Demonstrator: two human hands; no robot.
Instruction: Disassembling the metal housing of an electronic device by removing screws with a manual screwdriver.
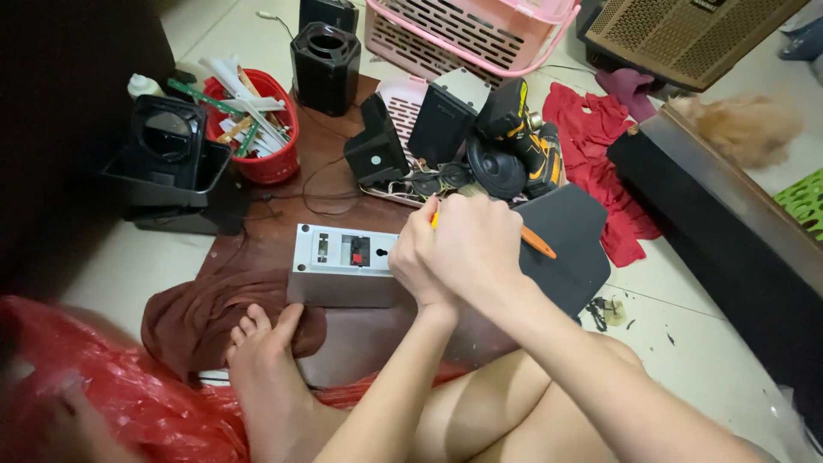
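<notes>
Speaker box [343, 266]: grey, lying on its side on the brown board [283, 171], near its front edge. White back panel faces up, with red/black terminal clips and a keyhole slot. Screwdriver [537, 243]: orange handle, angled down-right, over the box's right end.

Matt grey metal panel [343, 251], glossy orange plastic screwdriver handle [538, 243], soft brown cloth [201, 313].

hands [459, 249] on speaker box [343, 266], bucket [266, 163] behind

Pale tile floor [720, 343]: brown board [343, 171], red cloth [591, 129], pink basket [463, 30].
</notes>
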